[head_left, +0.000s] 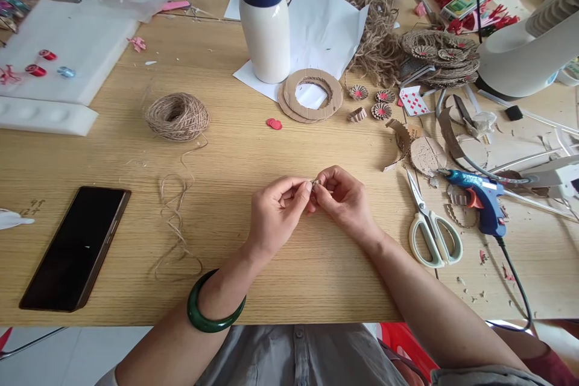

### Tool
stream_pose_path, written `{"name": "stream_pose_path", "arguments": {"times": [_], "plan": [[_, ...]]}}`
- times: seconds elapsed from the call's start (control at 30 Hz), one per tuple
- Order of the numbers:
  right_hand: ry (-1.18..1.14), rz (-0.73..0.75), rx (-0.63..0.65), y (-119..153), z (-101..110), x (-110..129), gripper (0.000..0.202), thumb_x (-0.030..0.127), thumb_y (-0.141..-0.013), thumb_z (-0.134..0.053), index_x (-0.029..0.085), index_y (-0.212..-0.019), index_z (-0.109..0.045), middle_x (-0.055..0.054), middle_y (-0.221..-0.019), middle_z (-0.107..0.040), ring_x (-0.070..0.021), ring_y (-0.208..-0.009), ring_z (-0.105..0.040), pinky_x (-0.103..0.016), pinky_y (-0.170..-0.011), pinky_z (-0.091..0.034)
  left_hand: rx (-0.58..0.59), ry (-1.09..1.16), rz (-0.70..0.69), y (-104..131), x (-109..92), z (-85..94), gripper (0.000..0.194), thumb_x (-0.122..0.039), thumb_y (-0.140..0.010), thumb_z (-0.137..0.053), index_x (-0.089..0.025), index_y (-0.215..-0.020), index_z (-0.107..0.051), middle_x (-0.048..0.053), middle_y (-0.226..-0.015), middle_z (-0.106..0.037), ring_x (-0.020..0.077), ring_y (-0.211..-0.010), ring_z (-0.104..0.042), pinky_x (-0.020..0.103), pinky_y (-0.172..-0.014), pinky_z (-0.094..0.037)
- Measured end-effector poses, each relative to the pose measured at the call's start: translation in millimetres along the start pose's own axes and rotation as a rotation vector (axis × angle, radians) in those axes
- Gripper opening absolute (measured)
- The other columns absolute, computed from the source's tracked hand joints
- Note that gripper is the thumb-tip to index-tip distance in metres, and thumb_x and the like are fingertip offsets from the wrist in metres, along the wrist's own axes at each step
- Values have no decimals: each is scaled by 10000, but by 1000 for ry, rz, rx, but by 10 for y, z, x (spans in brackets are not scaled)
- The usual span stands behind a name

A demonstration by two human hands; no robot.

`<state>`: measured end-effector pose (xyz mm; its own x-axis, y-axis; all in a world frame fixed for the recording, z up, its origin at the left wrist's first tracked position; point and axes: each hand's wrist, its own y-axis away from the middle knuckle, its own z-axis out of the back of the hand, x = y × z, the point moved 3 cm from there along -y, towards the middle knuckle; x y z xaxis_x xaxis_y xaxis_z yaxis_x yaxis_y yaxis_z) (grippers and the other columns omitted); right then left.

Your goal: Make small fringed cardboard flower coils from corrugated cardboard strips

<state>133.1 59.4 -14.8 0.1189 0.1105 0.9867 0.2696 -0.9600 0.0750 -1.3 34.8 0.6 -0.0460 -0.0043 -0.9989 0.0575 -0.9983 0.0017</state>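
Both of my hands meet over the table near its front, fingertips together. My left hand [277,211] is pinched closed, a green bangle round its wrist. My right hand [346,199] pinches from the other side. Between the fingertips is a tiny greyish piece [315,182], too small to name. Beyond them lie red paper discs [274,124] and stacked cardboard rings [332,102]. A ball of twine [178,116] sits to the left, its loose strand trailing toward the front edge. Scissors [434,235] rest right of my right hand.
A black phone [75,247] lies at the left. A white bottle [266,30] stands behind the rings. On the right are a blue glue gun [486,196] with its cable, pleated cardboard rosettes [381,111], cardboard scraps and a white lamp-like object [511,63].
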Motion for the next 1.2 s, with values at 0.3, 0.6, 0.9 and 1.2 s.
{"name": "stream_pose_path", "arguments": {"times": [0.3,0.6,0.9,1.2], "plan": [[28,21,-46,-11,27,11,323,467,-820,-728,195,-798,-554,18,-674,-605,-105,-593,-593,-237,-564,-509,9,94,82,-40,57,3,153,-302,-850,-698,-150,-828,-700,5,-650,-705,124,-590,-682,224,-631,-563],[25,32,-42,-4,19,26,327,471,-811,-739,202,-792,-554,28,-664,-588,-97,-573,-572,-224,-540,-495,28,151,114,-35,48,7,172,-322,-819,-737,-151,-824,-719,11,-682,-716,123,-600,-677,227,-623,-559],[4,21,-11,-10,17,-46,329,464,-808,-747,198,-806,-553,28,-665,-608,-99,-574,-591,-228,-546,-504,25,108,120,-60,70,11,177,-298,-866,-673,-149,-772,-689,-11,-575,-662,122,-553,-660,227,-601,-550],[-72,-31,-24,3,-18,42,311,462,-834,-723,190,-796,-578,16,-647,-640,-109,-564,-610,-252,-562,-532,-37,121,111,-29,63,-6,168,-311,-856,-683,-154,-799,-696,-17,-569,-658,129,-546,-658,248,-622,-561]]}}
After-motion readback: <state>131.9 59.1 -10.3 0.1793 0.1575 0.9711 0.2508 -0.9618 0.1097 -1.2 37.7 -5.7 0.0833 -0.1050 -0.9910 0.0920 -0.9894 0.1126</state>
